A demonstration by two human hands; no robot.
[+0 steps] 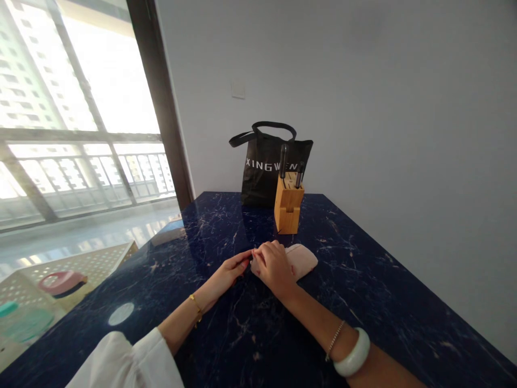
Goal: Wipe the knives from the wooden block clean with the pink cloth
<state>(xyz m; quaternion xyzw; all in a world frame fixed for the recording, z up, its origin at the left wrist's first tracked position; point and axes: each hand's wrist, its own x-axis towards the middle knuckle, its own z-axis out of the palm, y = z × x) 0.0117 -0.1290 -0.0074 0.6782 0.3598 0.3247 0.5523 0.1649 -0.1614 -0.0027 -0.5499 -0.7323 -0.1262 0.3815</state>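
A pale pink pouch [302,261] with small reddish marks lies on the dark blue marbled table, a thin seam or zip line along its top. Over its left part curls my right hand [274,265], closed on it, thumb and fingers near its left end. My left hand [236,266] meets that same end from the left, its thumb and fingertips pinched together there. Just what the fingertips grip is partly hidden. Behind the pouch stands a wooden knife block [287,213] with black-handled tools upright in it.
A black tote bag [258,186] with white lettering stands behind the block, near the wall. The marbled table [363,302] runs toward me. Left of it, lower down, a cream perforated basket [100,258] holds a pink-lidded container [60,282] and a teal-capped bottle [26,323].
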